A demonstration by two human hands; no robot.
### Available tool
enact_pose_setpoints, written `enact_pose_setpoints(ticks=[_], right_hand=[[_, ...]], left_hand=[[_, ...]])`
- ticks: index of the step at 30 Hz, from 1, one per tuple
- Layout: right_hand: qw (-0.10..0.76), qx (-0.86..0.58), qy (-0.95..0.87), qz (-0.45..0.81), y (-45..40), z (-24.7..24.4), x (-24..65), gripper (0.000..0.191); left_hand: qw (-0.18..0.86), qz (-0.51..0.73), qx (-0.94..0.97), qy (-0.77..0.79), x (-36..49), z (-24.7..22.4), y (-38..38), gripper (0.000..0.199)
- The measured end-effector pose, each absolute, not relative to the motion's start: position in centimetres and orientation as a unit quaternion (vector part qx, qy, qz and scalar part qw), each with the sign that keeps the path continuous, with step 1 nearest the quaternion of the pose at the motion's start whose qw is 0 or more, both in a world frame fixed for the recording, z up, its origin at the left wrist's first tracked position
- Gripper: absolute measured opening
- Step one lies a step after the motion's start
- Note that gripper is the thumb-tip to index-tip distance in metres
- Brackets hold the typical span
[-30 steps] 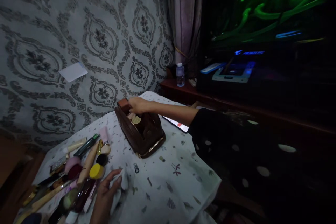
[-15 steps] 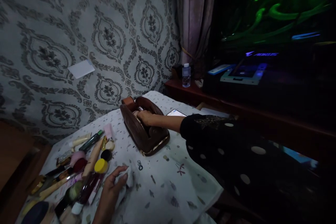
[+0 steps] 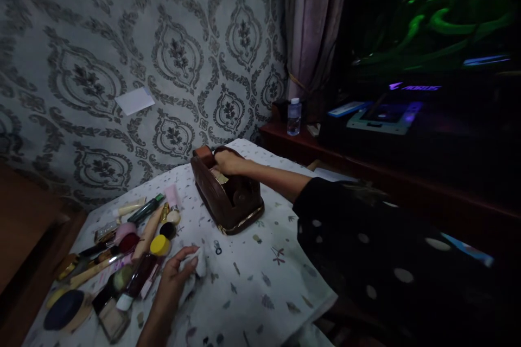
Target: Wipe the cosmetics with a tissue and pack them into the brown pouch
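An open brown zippered bag (image 3: 228, 203) stands upright on the patterned white cloth (image 3: 260, 276). My right hand (image 3: 228, 164) reaches into its top from the right; the fingertips are hidden inside, so what they hold cannot be made out. A pale item (image 3: 220, 175) shows inside the bag beside that hand. Low in the view, my left hand (image 3: 176, 271) pinches a crumpled white tissue (image 3: 200, 263) just above the cloth. Many cosmetics lie left of it, among them a yellow-capped bottle (image 3: 160, 245) and a green tube (image 3: 147, 208).
A clear bottle (image 3: 293, 117) stands on the dark red desk (image 3: 268, 131) at the back, near a glowing computer case (image 3: 431, 21). A white card (image 3: 135, 101) is against the patterned wall. A wooden edge (image 3: 73, 227) borders the left side.
My right hand has moved toward the back of the bag's opening, and a pale item inside is now more visible. My left hand still holds the tissue. The view has shifted slightly.
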State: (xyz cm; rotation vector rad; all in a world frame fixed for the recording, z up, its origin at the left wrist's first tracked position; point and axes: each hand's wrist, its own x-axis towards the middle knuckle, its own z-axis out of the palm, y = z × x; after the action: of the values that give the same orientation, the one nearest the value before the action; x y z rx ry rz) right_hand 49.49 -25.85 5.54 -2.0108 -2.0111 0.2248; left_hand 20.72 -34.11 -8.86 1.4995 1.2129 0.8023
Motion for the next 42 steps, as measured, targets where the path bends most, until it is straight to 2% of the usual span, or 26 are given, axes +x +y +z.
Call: enact_pose_setpoints(ticks=[3, 6, 10, 13, 18, 24, 26, 28, 31, 33, 37, 42], right_hand=[[0.206, -0.685, -0.698, 0.016, -26.7, 8.1, 50.3, 0.036], [0.244, -0.667, -0.704, 0.003, -27.7, 8.8, 50.8, 0.037], [0.165, -0.677, -0.715, 0.060, -27.6, 6.5, 49.9, 0.025], [0.125, -0.689, -0.707, 0.098, -27.0, 4.1, 48.9, 0.026], [0.094, -0.693, -0.705, 0.115, -26.7, 2.2, 48.4, 0.032], [0.079, -0.701, -0.705, 0.071, -25.5, 2.4, 48.6, 0.031], [0.112, -0.703, -0.701, 0.034, -25.3, 2.8, 48.5, 0.030], [0.236, -0.683, -0.691, -0.036, -25.6, 3.2, 47.9, 0.027], [0.436, -0.565, -0.694, -0.098, -27.2, 3.5, 45.9, 0.028], [0.496, -0.480, -0.719, -0.083, -28.6, 3.3, 43.7, 0.034], [0.500, -0.361, -0.786, 0.051, -30.0, 0.8, 38.6, 0.045], [0.545, -0.418, -0.639, 0.347, -27.6, -5.1, 33.5, 0.050]], left_hand=[[0.517, 0.324, 0.612, 0.503, 20.5, -9.0, -33.8, 0.049], [0.535, 0.316, 0.604, 0.499, 20.2, -9.2, -33.5, 0.051], [0.537, 0.322, 0.600, 0.497, 20.2, -9.5, -33.4, 0.052], [0.528, 0.332, 0.603, 0.497, 20.3, -9.4, -33.5, 0.053], [0.522, 0.337, 0.619, 0.481, 20.5, -9.0, -33.8, 0.046], [0.551, 0.351, 0.607, 0.452, 20.6, -9.1, -33.8, 0.042], [0.567, 0.352, 0.593, 0.450, 20.6, -9.3, -33.8, 0.043], [0.580, 0.355, 0.585, 0.442, 20.6, -9.4, -33.8, 0.044], [0.595, 0.372, 0.577, 0.418, 20.5, -9.6, -33.7, 0.045], [0.605, 0.381, 0.569, 0.405, 20.4, -9.7, -33.6, 0.047], [0.613, 0.402, 0.554, 0.395, 20.0, -9.9, -33.1, 0.052], [0.568, 0.449, 0.557, 0.406, 19.2, -9.6, -32.5, 0.055]])
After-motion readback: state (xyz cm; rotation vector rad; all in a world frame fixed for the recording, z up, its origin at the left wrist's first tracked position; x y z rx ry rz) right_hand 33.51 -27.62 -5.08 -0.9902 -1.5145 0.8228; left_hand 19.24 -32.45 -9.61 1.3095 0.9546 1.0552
